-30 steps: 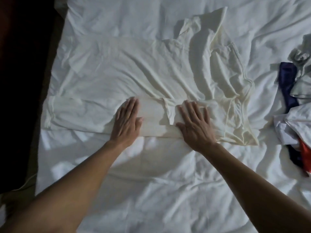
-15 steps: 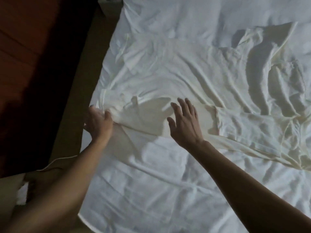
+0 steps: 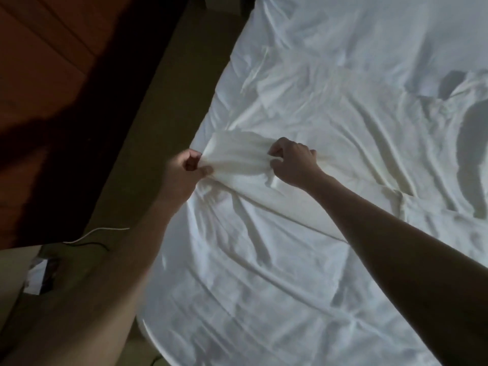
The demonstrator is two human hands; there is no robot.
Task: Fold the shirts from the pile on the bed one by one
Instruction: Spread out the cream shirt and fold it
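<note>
A cream-white shirt point(image 3: 351, 143) lies spread across the white bed sheet point(image 3: 250, 286), its near edge folded over. My left hand point(image 3: 184, 170) pinches the shirt's bottom end at the bed's left edge. A little to the right, my right hand point(image 3: 295, 163) grips the same end with curled fingers, and the cloth bunches between the two hands. The shirt's collar end runs out of view on the right. The pile of other shirts is not in view.
The bed's left edge runs diagonally beside a dim floor point(image 3: 148, 128) and dark wooden furniture point(image 3: 47, 75). A thin white cable point(image 3: 100, 231) and a small white object point(image 3: 37, 278) lie on the floor at the left.
The view swung left, away from the pile. Both hands went from pressing flat on the folded edge to the shirt's left end, where they now grip and gather the cloth.
</note>
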